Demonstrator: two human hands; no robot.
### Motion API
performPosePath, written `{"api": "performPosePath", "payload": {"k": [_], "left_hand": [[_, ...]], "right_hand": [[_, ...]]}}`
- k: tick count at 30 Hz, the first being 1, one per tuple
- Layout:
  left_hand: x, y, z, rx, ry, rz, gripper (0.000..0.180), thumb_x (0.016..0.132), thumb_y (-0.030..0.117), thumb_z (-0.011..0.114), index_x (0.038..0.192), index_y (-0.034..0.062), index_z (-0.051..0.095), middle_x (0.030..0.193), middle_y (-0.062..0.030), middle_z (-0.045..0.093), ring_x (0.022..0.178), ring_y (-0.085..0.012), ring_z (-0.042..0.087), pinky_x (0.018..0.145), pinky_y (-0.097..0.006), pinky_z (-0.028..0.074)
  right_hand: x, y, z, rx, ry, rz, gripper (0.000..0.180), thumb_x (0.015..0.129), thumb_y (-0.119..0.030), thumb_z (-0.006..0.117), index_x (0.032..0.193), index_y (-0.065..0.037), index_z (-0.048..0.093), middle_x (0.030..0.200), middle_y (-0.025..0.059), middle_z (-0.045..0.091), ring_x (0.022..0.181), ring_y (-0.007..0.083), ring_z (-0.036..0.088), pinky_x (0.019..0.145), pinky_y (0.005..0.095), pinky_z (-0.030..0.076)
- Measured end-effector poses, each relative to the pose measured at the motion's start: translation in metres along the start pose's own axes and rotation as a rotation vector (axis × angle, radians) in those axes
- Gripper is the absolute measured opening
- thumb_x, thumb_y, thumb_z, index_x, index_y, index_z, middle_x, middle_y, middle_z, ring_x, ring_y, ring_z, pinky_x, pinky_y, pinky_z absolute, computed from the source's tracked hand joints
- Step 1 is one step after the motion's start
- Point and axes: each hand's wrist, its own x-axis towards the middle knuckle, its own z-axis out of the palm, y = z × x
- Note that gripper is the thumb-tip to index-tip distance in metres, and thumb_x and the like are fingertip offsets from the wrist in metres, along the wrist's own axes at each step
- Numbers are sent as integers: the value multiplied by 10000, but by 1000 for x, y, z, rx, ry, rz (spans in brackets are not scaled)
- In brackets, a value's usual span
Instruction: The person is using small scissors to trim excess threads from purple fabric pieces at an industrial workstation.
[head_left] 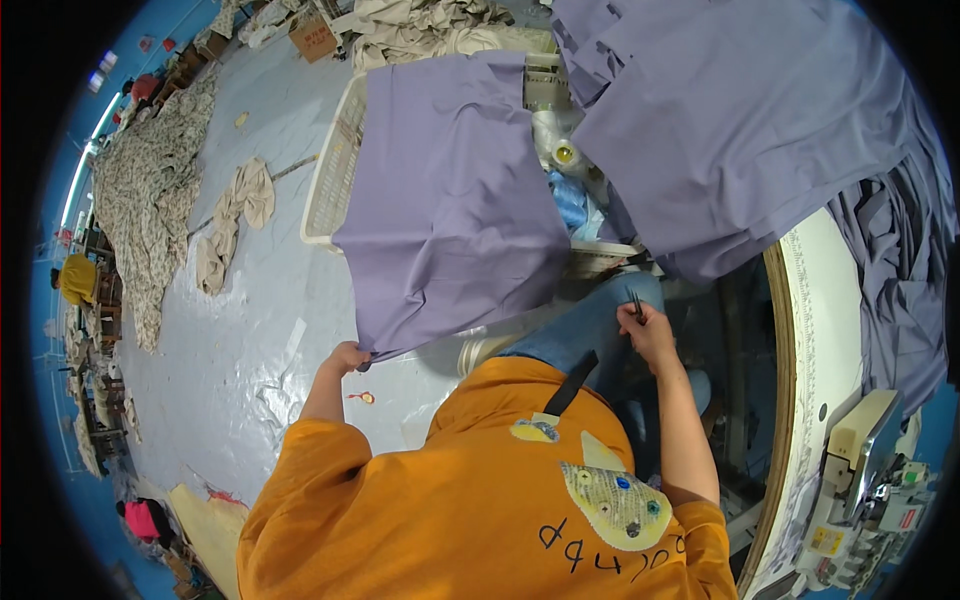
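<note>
A purple fabric panel (450,200) is draped over a white plastic basket (325,190), its near edge hanging toward me. My left hand (350,357) is closed on the near left corner of that panel. Over my jeans, my right hand (648,332) grips small dark thread snips (634,299), their tips pointing up and away from the fabric. Inside the basket, beside the panel, lie a thread cone (563,152) and a blue plastic bag (572,200).
More purple fabric (760,120) is heaped on the white sewing table (805,290) at my right, near a sewing machine (855,470). Patterned cloth (155,190) and beige cloth (240,210) lie on the grey floor (265,330). A cardboard box (313,38) stands farther back.
</note>
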Motion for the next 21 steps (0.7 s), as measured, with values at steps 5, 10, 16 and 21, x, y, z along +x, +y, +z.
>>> {"api": "performPosePath", "payload": {"k": [5, 10, 16, 21], "left_hand": [[7, 10, 0, 185, 62, 96, 395, 648, 320, 617, 862, -9, 662, 814, -179, 656, 779, -298, 618, 699, -362, 472], [-10, 14, -6, 108, 122, 96, 360, 659, 274, 606, 881, -5, 659, 840, -163, 656, 811, -258, 611, 721, -349, 468], [-30, 35, -20, -460, 91, 153, 301, 681, 179, 608, 952, 52, 641, 809, 8, 597, 800, -123, 491, 743, -268, 388], [-37, 57, -31, -551, 99, 226, 221, 689, 163, 587, 890, 89, 643, 778, 59, 567, 716, -78, 440, 701, -223, 349]], "right_hand": [[-4, -2, -1, -25, 9, -7, 143, 852, -154, 623, 946, -46, 628, 676, -8, 573, 607, 64, 495, 547, 212, 374], [-3, 3, -1, -21, -19, -10, 153, 856, -153, 619, 950, -32, 624, 689, -7, 573, 627, 72, 509, 565, 212, 381], [-1, -3, -1, -15, -7, -16, 156, 853, -140, 617, 956, -24, 618, 699, -3, 574, 641, 74, 531, 563, 215, 381], [-1, -5, -1, -20, -5, 11, 159, 849, -142, 621, 957, -26, 618, 700, -4, 577, 629, 73, 528, 555, 214, 378]]}}
